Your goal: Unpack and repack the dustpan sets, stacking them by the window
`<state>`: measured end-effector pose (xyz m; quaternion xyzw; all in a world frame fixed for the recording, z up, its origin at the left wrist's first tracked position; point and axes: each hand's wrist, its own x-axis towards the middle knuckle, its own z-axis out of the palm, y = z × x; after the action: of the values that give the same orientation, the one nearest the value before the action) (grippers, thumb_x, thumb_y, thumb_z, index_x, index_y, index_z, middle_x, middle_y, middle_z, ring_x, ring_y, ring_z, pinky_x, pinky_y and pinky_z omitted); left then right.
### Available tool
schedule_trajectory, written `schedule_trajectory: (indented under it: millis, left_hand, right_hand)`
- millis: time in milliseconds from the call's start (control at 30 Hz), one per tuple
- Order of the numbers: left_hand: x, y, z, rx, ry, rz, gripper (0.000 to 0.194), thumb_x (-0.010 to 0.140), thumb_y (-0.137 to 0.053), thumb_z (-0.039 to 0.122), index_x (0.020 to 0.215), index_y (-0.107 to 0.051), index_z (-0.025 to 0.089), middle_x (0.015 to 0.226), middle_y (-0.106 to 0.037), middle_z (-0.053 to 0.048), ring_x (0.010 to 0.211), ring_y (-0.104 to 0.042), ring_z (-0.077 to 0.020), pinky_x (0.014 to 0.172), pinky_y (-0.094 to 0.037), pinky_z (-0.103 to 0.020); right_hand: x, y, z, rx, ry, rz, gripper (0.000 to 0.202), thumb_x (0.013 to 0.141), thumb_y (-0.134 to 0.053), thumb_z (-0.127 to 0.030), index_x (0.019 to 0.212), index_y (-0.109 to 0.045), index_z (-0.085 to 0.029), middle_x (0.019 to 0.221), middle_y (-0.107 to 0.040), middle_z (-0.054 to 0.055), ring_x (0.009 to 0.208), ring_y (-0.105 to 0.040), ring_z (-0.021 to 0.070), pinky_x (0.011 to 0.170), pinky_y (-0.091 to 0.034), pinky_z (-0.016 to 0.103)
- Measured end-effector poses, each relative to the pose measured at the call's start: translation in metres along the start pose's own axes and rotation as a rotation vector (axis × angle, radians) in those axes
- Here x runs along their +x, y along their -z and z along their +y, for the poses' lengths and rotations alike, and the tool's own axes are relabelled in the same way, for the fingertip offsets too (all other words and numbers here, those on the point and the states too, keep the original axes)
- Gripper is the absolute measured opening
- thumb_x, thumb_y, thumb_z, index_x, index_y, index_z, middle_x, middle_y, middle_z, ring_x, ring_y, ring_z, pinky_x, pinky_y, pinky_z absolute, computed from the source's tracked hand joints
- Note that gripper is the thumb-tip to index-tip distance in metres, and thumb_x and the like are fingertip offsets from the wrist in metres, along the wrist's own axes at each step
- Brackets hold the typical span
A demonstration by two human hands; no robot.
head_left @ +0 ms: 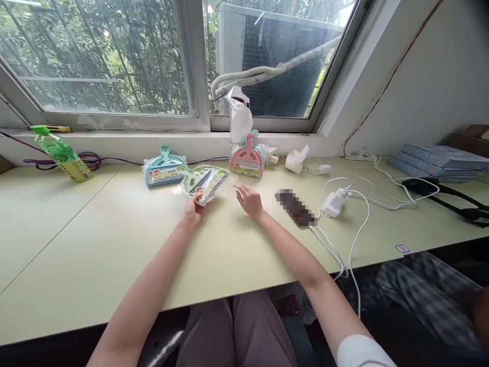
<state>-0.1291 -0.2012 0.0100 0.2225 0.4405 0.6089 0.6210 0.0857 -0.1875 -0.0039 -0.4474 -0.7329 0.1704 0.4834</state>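
Observation:
My left hand (195, 210) grips the lower edge of a green mini dustpan and brush set (204, 184), tilted above the table in clear plastic with a printed label. To the right of this package is my right hand (249, 200), its fingers loosely bent and apart, the fingertips close to the clear wrapper's edge. Whether they touch the plastic I cannot tell. Behind and left, a blue dustpan and brush set (164, 169) lies wrapped on the table. Pink dustpan and brush sets (249, 157) lean in a stack against the sill, a teal handle showing behind.
A pixelated phone (296, 208) lies right of my right hand, beside a white power adapter (336, 202) with looping cables. At left leans a green-capped bottle (63, 155). Blue boxes (439, 160) are stacked far right, near a black strap (451, 196). A white bag (240, 117) stands by the window.

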Motion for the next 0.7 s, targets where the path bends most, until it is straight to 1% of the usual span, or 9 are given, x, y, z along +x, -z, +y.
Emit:
schedule_trajectory:
  millis: [33,100,133,200,300,400,467,600,700]
  left_hand:
    - [0.002,0.004,0.005,-0.024,0.024,-0.006,0.029,0.081,-0.055,0.013,0.11,-0.053,0.014,0.079,-0.069,-0.006,0.048,-0.059,-0.0088,0.036,-0.041,-0.014]
    - [0.004,0.011,0.014,-0.051,0.045,-0.038,0.023,0.083,-0.05,0.01,0.106,-0.052,0.013,0.074,-0.067,-0.005,0.041,-0.051,-0.0059,0.032,-0.035,-0.012]
    - [0.004,0.013,0.017,-0.045,0.047,-0.046,0.021,0.083,-0.049,0.009,0.104,-0.052,0.013,0.071,-0.065,-0.004,0.038,-0.048,-0.0051,0.03,-0.033,-0.012]
    - [0.004,0.015,0.02,-0.006,0.06,-0.054,0.019,0.081,-0.049,0.006,0.099,-0.052,0.013,0.062,-0.059,0.0,0.033,-0.041,-0.0043,0.028,-0.031,-0.012]
    - [0.001,0.013,0.019,0.063,0.108,-0.077,0.018,0.079,-0.05,0.004,0.095,-0.052,0.012,0.054,-0.054,0.002,0.03,-0.036,-0.0045,0.025,-0.027,-0.013]
    - [-0.001,0.012,0.019,0.15,0.156,-0.172,0.016,0.081,-0.049,0.006,0.096,-0.052,0.011,0.058,-0.059,-0.002,0.031,-0.039,-0.0055,0.025,-0.027,-0.013]
    - [-0.001,0.013,0.021,0.207,0.18,-0.226,0.015,0.084,-0.048,0.007,0.098,-0.051,0.011,0.063,-0.063,-0.005,0.033,-0.04,-0.0056,0.026,-0.03,-0.013]
    - [0.001,0.018,0.025,0.293,0.194,-0.248,0.014,0.087,-0.049,0.008,0.1,-0.052,0.009,0.068,-0.067,-0.01,0.035,-0.043,-0.0057,0.029,-0.034,-0.013]
    - [0.005,0.023,0.024,0.348,0.183,-0.341,0.022,0.084,-0.056,0.009,0.106,-0.056,0.007,0.074,-0.069,-0.012,0.038,-0.047,-0.0069,0.03,-0.037,-0.014]
  right_hand:
    - [0.0,0.001,0.0,-0.114,0.076,-0.002,0.034,0.091,-0.051,-0.019,0.122,-0.063,-0.027,0.139,-0.057,0.005,0.132,-0.05,0.0236,0.109,-0.042,0.04]
    - [0.0,0.001,0.001,-0.268,0.171,0.013,0.048,0.09,-0.051,-0.013,0.136,-0.052,-0.026,0.151,-0.043,0.005,0.144,-0.031,0.0231,0.117,-0.03,0.044]
    - [0.001,0.0,0.002,-0.301,0.195,0.029,0.052,0.089,-0.053,-0.014,0.14,-0.048,-0.025,0.153,-0.039,0.006,0.146,-0.026,0.0231,0.118,-0.027,0.045]
    - [0.004,-0.001,0.005,-0.295,0.211,0.062,0.058,0.089,-0.058,-0.022,0.145,-0.041,-0.023,0.154,-0.037,0.009,0.147,-0.024,0.0236,0.119,-0.025,0.045]
    - [0.009,0.0,0.015,-0.184,0.197,0.017,0.053,0.091,-0.057,-0.028,0.143,-0.046,-0.027,0.148,-0.046,0.007,0.14,-0.036,0.0215,0.116,-0.03,0.041]
    - [0.012,0.003,0.023,-0.046,0.136,-0.052,0.036,0.094,-0.053,-0.027,0.129,-0.061,-0.034,0.137,-0.057,0.002,0.127,-0.052,0.0187,0.108,-0.039,0.034]
    - [0.013,0.004,0.024,0.03,0.104,-0.041,0.031,0.094,-0.053,-0.027,0.12,-0.067,-0.035,0.133,-0.059,0.001,0.119,-0.057,0.018,0.104,-0.043,0.032]
    - [0.012,0.003,0.021,0.046,0.07,-0.024,0.032,0.094,-0.053,-0.026,0.122,-0.066,-0.037,0.133,-0.058,0.001,0.098,-0.065,0.0148,0.094,-0.048,0.03]
    - [0.011,0.002,0.019,-0.004,0.031,0.0,0.034,0.095,-0.051,-0.029,0.126,-0.063,-0.038,0.135,-0.054,0.001,0.093,-0.065,0.0141,0.088,-0.051,0.029]
